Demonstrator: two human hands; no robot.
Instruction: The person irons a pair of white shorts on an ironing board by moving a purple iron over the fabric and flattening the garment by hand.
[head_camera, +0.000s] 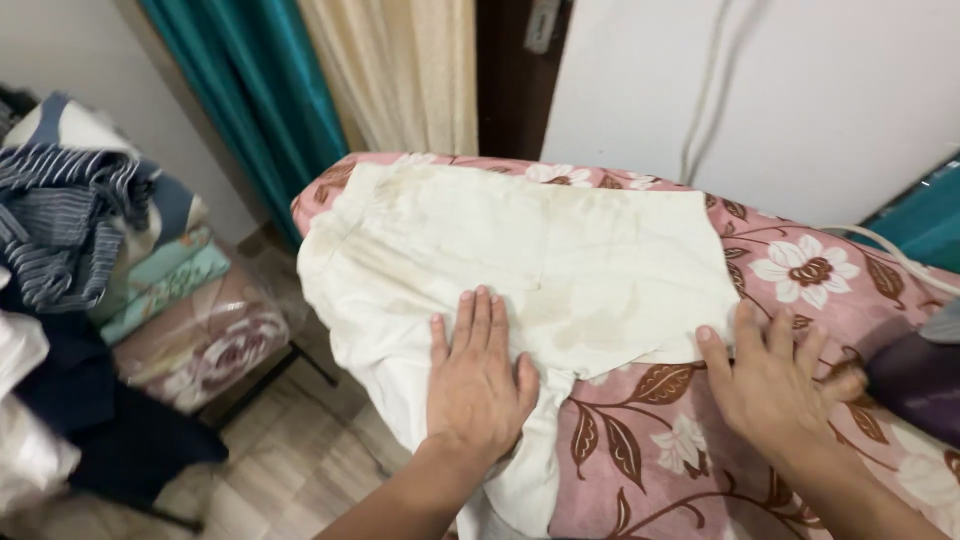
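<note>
I see my left hand (476, 380) pressed flat, fingers spread, on a cream stained garment (520, 270) lying across the ironing board (800, 290), which has a pink cover printed with white flowers and brown leaves. My right hand (775, 385) rests open at the garment's right edge, gripping nothing. Folded clothes (90, 230) pile up at left.

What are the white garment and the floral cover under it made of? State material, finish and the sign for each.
White garment: likely woven cotton, matte; it creases softly and shows yellowish stains. Floral cover: probably printed cotton fabric, matte pink with white flowers and brown leaves, lying smooth over padding.
</note>
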